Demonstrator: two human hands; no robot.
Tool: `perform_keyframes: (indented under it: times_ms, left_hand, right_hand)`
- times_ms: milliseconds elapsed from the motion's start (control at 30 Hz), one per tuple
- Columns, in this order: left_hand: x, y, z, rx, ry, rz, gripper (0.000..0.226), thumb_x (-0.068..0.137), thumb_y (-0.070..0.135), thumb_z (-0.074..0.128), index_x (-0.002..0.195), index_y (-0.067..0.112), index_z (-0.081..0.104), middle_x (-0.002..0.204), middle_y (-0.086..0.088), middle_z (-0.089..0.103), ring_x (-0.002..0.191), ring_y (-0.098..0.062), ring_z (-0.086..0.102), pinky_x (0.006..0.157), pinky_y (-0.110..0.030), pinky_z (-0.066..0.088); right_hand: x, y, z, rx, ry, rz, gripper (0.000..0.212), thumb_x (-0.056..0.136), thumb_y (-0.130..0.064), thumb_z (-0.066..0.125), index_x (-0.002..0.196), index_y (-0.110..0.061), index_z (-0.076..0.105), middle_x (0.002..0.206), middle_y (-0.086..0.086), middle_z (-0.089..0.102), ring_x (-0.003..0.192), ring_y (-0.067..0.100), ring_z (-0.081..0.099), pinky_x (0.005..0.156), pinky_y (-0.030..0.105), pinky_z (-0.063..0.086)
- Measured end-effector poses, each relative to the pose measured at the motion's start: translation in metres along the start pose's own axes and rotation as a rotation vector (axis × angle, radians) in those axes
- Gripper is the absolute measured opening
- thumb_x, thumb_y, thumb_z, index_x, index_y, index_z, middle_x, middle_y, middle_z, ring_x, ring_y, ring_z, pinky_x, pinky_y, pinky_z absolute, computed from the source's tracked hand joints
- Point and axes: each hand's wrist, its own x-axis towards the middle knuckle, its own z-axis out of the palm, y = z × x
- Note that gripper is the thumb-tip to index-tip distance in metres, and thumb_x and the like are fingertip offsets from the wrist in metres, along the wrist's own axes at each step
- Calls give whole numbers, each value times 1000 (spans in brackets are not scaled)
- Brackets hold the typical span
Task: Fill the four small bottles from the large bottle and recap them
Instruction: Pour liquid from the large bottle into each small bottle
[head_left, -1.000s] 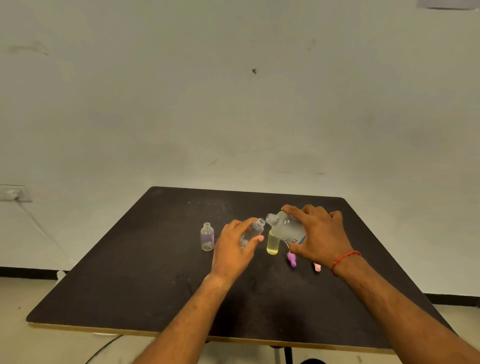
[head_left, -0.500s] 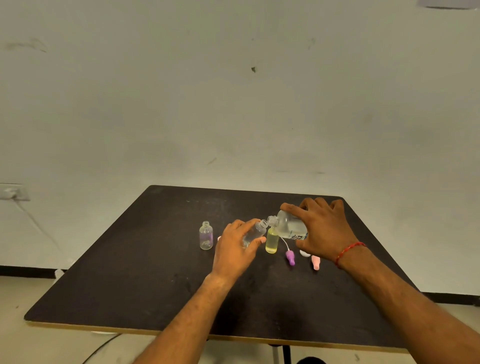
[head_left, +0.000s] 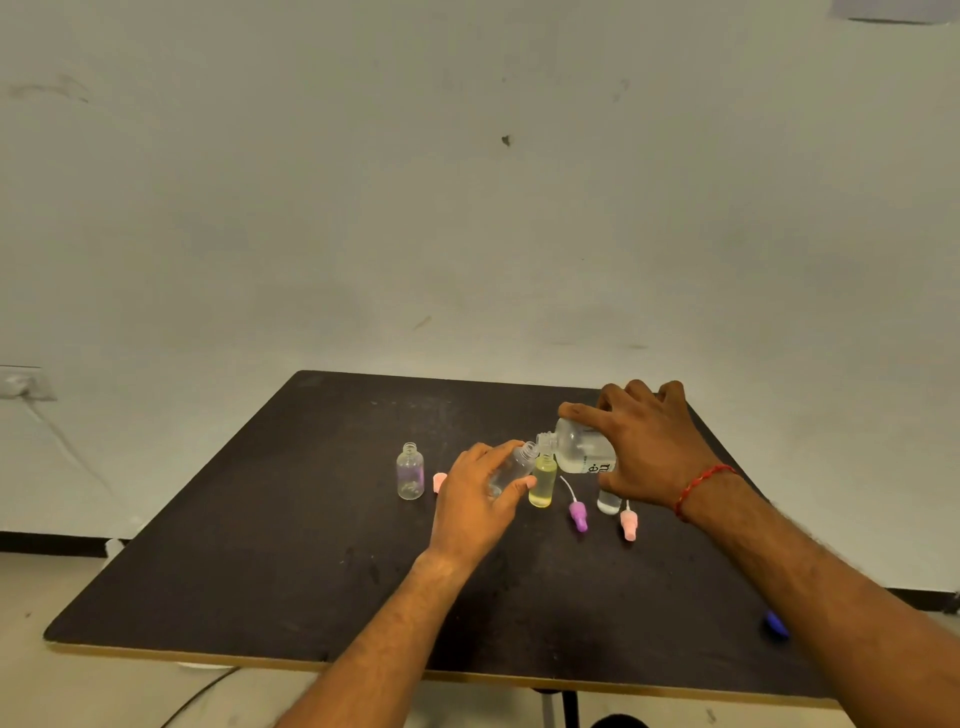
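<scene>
My right hand (head_left: 647, 447) grips the large clear bottle (head_left: 579, 447), tipped on its side with its open mouth pointing left. My left hand (head_left: 475, 501) holds a small clear bottle (head_left: 514, 465) tilted so its mouth meets the large bottle's mouth. Just behind them a small yellow-tinted bottle (head_left: 543, 480) stands upright without a cap. Another uncapped small bottle (head_left: 410, 472) stands to the left. A fourth small bottle (head_left: 609, 503) is mostly hidden under my right hand. A purple cap (head_left: 577, 516) and a pink cap (head_left: 628, 525), both with thin nozzles, lie on the table.
The dark square table (head_left: 291, 561) stands against a pale wall. Another pink cap (head_left: 439, 482) lies beside the left bottle. A blue object (head_left: 775, 623) lies near the table's right edge. A wall socket (head_left: 23, 383) and cable are at left.
The large bottle in my right hand has tipped lower and closer to level. My left hand keeps the small bottle at its mouth. The view has shifted slightly.
</scene>
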Motion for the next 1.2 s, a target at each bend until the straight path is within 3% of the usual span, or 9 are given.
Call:
perform_keyframes:
  times_ms: [1200]
  left_hand:
    - [1,0,2,-25,-6,-24,49,90,46,72,135,30,63,114,14,62,108,-5,60,96,-31,56]
  right_hand:
    - [5,3,-10,-58,-6,-53,83,76,-48,65,146,-48,20,127,-3,46,117,22,43,96,45,30]
